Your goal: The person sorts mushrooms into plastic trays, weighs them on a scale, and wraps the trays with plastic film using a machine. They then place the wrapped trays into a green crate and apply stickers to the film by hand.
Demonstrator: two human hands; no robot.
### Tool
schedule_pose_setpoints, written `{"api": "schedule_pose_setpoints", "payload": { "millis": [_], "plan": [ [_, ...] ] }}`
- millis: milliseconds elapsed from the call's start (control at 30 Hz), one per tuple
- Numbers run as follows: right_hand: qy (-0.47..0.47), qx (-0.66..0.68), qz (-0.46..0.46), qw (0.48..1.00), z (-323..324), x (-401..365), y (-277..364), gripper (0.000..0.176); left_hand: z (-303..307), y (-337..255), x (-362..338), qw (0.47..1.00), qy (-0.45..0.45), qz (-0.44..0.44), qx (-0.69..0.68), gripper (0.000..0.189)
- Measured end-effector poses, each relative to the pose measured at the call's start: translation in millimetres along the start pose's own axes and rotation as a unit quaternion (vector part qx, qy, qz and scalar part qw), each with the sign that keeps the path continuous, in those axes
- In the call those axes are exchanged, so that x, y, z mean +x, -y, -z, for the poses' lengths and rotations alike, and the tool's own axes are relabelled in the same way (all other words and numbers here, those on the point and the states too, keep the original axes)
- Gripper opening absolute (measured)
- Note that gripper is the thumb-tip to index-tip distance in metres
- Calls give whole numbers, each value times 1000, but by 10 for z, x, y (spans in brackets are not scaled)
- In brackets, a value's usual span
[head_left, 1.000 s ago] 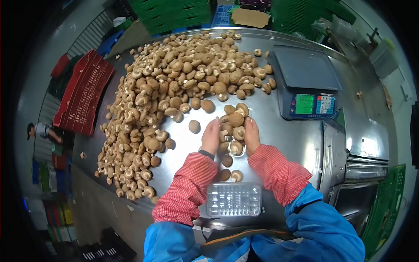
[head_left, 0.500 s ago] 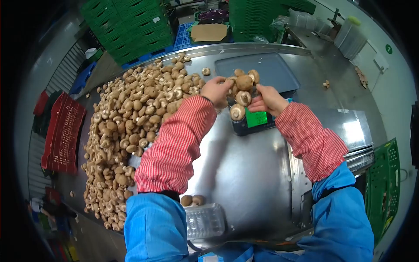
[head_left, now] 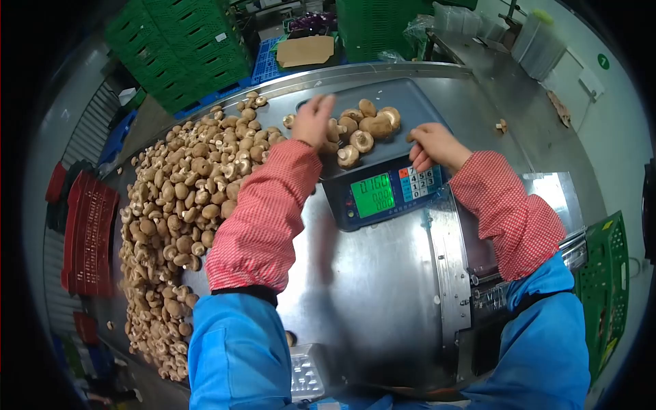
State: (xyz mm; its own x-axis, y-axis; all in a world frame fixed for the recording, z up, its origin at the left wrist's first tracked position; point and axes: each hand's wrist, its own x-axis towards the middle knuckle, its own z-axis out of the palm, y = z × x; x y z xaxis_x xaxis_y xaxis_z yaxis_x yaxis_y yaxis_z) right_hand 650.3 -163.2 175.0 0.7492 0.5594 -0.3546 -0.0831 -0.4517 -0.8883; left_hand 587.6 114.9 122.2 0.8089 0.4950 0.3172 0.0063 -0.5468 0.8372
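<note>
Clear tray (head_left: 307,372) sat bottom center on the tabletop (head_left: 383,287), partly behind the left sleeve (head_left: 239,348). Scale (head_left: 345,205) upper center, display lit green. Right hand (head_left: 439,145) by the pan's right edge, fingers curled, slightly apart. Mushrooms (head_left: 376,127) lay on the pan between both hands. Left hand (head_left: 314,123) was at pan left, blurred; couldn't tell its grip. Green crates (head_left: 179,58) stood upper left.

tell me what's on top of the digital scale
Brown-capped mushrooms, some showing pale undersides and stems, rest on the digital scale. What lies beneath them, and behind the left hand, is covered.
</note>
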Motion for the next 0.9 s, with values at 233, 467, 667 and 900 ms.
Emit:
{"api": "schedule_pose_setpoints", "payload": {
  "millis": [233,467,667,900],
  "plan": [
    [-85,-89,99,987,299,128,-108,33,604,208,-928,983,-60,71,-158,37],
    [-151,-386,241,877,-163,171,26,58,737,209,-1359,985,-50,63,-155,26],
    [-121,-444,274,844,-348,318,95,48,432,179,-1211,992,-21,-2,-124,31],
    [-78,-247,318,912,-230,425,329,43,172,17,-1007,996,-70,-1,47,37]
  ]
}}
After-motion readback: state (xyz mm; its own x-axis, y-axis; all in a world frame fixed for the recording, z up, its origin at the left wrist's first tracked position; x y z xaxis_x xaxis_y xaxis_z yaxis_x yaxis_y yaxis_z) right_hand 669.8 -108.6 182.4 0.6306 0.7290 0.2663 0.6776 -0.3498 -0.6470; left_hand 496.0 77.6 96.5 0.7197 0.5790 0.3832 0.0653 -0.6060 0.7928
